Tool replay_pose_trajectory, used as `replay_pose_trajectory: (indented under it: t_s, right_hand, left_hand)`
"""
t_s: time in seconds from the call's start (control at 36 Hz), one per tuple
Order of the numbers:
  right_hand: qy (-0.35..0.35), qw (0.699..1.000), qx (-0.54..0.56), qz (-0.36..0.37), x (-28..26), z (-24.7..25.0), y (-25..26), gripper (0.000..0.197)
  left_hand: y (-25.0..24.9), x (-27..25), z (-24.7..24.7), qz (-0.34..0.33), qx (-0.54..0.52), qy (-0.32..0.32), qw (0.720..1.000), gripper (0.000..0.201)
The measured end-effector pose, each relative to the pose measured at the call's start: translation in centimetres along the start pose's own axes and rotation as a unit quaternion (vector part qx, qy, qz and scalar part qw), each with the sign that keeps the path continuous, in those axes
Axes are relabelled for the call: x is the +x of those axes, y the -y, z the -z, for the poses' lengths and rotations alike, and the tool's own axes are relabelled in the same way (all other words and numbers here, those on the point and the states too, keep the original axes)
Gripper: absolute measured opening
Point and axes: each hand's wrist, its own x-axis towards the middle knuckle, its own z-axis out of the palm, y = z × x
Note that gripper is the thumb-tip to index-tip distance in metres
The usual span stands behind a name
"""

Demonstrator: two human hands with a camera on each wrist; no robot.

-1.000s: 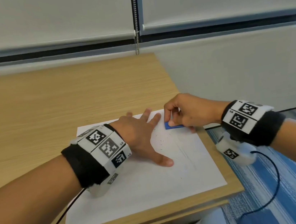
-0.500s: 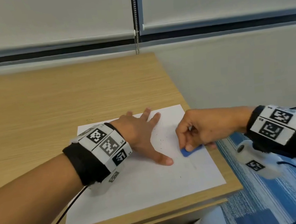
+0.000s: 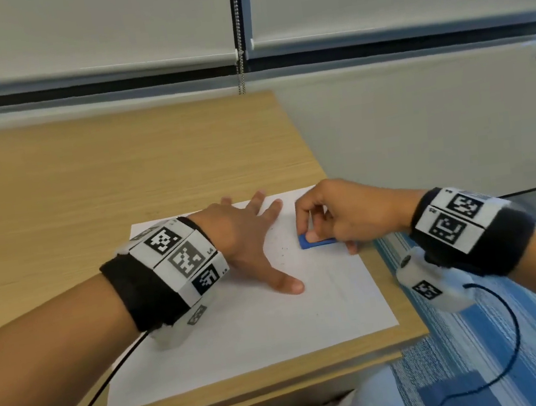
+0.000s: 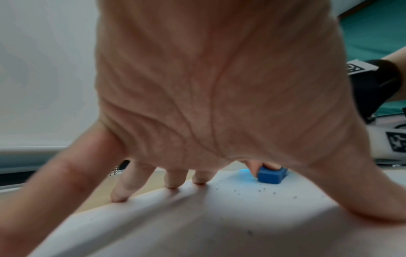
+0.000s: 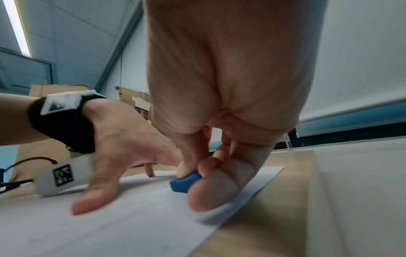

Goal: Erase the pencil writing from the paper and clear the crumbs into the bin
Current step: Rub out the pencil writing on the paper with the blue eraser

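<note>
A white sheet of paper (image 3: 260, 333) lies at the near right corner of the wooden desk (image 3: 86, 179). My left hand (image 3: 247, 239) presses flat on it with fingers spread. My right hand (image 3: 340, 217) pinches a small blue eraser (image 3: 314, 241) down against the sheet's right part. From the left wrist the eraser (image 4: 271, 174) shows beyond my spread fingers, with dark crumbs (image 4: 261, 190) scattered near it. In the right wrist view my thumb and fingers wrap the eraser (image 5: 185, 182). Faint pencil marks (image 3: 333, 282) remain below the eraser. No bin is in view.
The desk's right edge (image 3: 404, 287) runs close beside the paper, with blue striped carpet (image 3: 535, 355) below. A bead chain (image 3: 237, 29) hangs from the window blinds behind the desk. Cardboard boxes (image 5: 134, 102) stand off to the left in the right wrist view.
My right hand slid the eraser toward me down the sheet, then back away to the upper right part. The left hand has stayed pressed in place.
</note>
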Motion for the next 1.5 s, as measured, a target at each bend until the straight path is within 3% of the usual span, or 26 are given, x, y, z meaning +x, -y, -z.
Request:
replay_pose_trajectory:
  t_s: [0.17, 0.33, 0.5, 0.64, 0.81, 0.94, 1.08, 1.25, 1.39, 1.5]
  right_hand:
    - [0.103, 0.995, 0.005, 0.013, -1.4, -1.6, -0.1, 0.004]
    - [-0.001, 1.000, -0.031, 0.002, 0.1, -0.8, 0.0, 0.004]
    - [0.092, 0.995, 0.027, 0.006, -2.9, -2.3, -0.2, 0.006]
    - [-0.006, 1.000, 0.008, -0.015, -1.7, -1.2, -0.5, 0.003]
    - [0.095, 0.995, 0.032, 0.013, -3.8, -2.7, 0.2, 0.005]
    - [0.004, 1.000, 0.009, -0.024, -2.8, -1.5, -0.3, 0.006]
    - [0.090, 0.996, 0.005, 0.000, -4.7, -2.7, 0.2, 0.011]
    - [0.011, 1.000, 0.005, -0.025, -4.2, -1.9, -0.5, 0.005]
    - [0.087, 0.996, 0.022, -0.008, -5.6, -2.6, -0.4, 0.005]
    - [0.069, 0.997, -0.013, -0.017, -3.5, -1.3, -0.9, 0.006]
  left_hand:
    - [0.0, 0.2, 0.0, 0.004, 0.004, 0.003, 1.000, 0.139]
    - [0.2, 0.2, 0.0, 0.002, -0.004, 0.006, 1.000, 0.140]
    - [0.2, 0.2, 0.1, 0.002, -0.006, 0.011, 1.000, 0.140]
    - [0.2, 0.0, 0.3, 0.002, -0.009, 0.018, 1.000, 0.141]
    - [0.1, 0.1, 0.2, 0.004, -0.004, 0.018, 1.000, 0.141]
    - [0.0, 0.0, 0.4, 0.010, -0.004, 0.018, 1.000, 0.140]
    - [0.0, 0.0, 0.3, 0.006, -0.003, 0.014, 1.000, 0.140]
    - [-0.1, 0.0, 0.4, 0.008, 0.005, 0.011, 1.000, 0.140]
    - [0.0, 0.0, 0.3, 0.007, 0.004, 0.012, 1.000, 0.139]
    - [0.0, 0.0, 0.3, 0.000, -0.003, 0.014, 1.000, 0.135]
